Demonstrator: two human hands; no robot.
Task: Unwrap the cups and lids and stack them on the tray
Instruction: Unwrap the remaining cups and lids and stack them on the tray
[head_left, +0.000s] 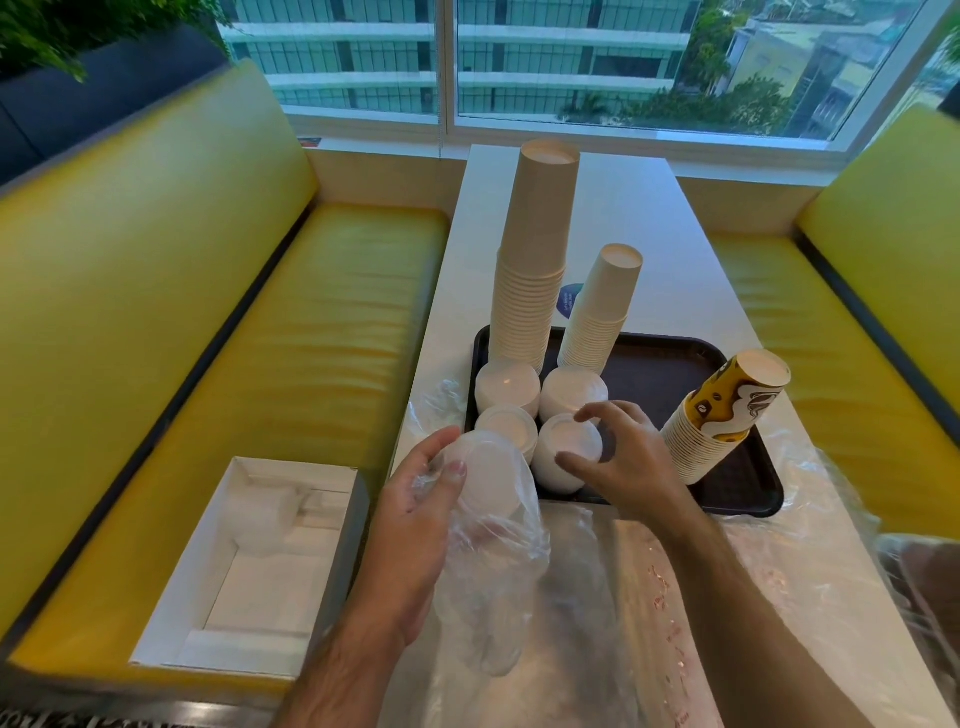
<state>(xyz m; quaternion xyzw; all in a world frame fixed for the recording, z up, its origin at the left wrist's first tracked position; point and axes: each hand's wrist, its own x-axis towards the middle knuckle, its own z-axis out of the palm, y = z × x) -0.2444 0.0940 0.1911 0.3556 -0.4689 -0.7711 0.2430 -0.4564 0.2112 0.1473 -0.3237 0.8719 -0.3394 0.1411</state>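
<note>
crinkly clear wrap (493, 561) round white lids (488, 467)

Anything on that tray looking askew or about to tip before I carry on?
Yes: the yellow printed cup stack at the tray's right edge leans right, unlike the two upright plain stacks. It may topple.

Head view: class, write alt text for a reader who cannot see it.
A left hand holds a plastic-wrapped stack of lids while the right hand reaches over white lid stacks on a dark tray holding three cup stacks.
</note>
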